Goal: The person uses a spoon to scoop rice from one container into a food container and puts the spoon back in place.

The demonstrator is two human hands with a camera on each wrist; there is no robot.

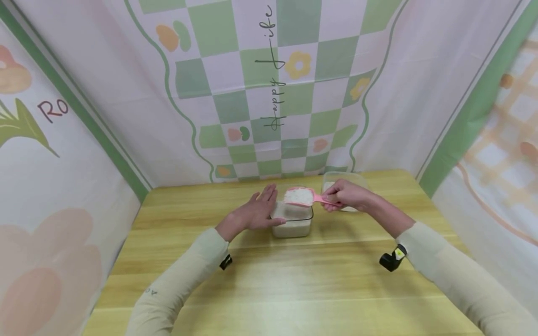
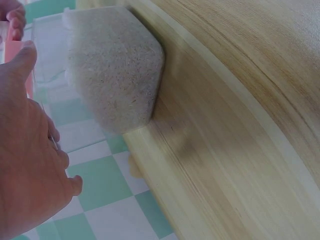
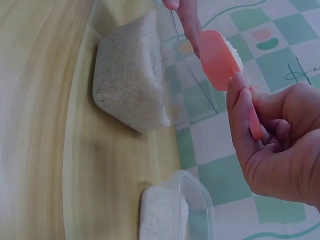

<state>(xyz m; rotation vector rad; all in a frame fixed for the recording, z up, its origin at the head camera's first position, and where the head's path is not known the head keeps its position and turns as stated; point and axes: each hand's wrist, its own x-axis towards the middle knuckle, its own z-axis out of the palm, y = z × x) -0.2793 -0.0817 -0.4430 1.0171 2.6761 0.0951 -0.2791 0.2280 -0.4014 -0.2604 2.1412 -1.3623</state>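
- Right hand (image 1: 342,195): fingers grip pink scoop (image 3: 217,60), loaded, above glass container (image 1: 292,229); not yet tipped.
- Left hand (image 1: 257,210): fingers extended, beside container.
- Container part-filled with rice (image 2: 115,65); tub (image 3: 202,200) right of it, likewise.

On the table (image 1: 273,289), a box (image 1: 293,232) of rice (image 3: 125,65) is placed left of a tub (image 1: 355,178). Above the box, a scoop (image 3: 214,60) of rice is held, right of the left hand (image 1: 254,212).

The scoop (image 3: 215,60) is pink, the rice (image 1: 299,196) white — the table (image 1: 277,284) yellowish, the backdrop (image 1: 216,35) green-checked.
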